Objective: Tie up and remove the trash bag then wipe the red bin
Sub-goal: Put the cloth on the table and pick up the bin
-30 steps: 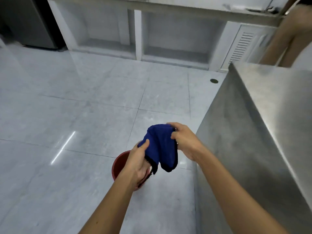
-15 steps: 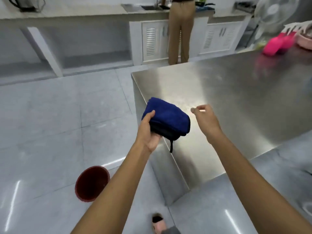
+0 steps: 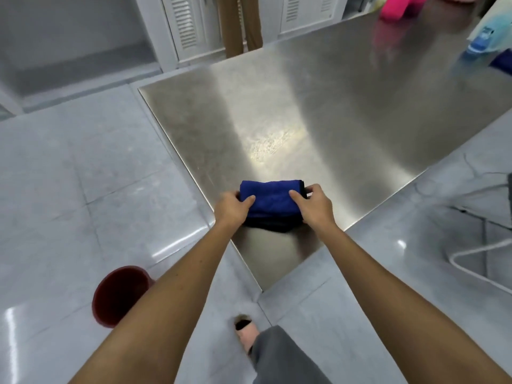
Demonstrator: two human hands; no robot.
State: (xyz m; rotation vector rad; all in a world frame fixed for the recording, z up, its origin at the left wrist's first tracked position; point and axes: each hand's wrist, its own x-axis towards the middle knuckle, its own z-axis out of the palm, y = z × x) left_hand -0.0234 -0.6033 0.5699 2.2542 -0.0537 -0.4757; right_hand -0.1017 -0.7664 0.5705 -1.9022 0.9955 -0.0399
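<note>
A folded blue cloth [image 3: 270,202] lies on the near corner of the steel table [image 3: 346,112]. My left hand [image 3: 231,209] grips its left end and my right hand [image 3: 314,207] grips its right end, thumbs on top. The red bin [image 3: 119,295] stands upright on the floor at lower left, its inside bare, partly hidden by my left forearm. No trash bag is in view.
A person in tan trousers [image 3: 239,23] stands at the white cabinets beyond the table. A pink object [image 3: 399,8] and a blue-labelled item [image 3: 482,41] sit at the table's far right. A white cable [image 3: 471,261] loops on the floor at right. My foot [image 3: 246,332] is by the table corner.
The cloth went from above the bin, held by both hands, up to the table; the right hand let go briefly, and now both hands press it on the tabletop.
</note>
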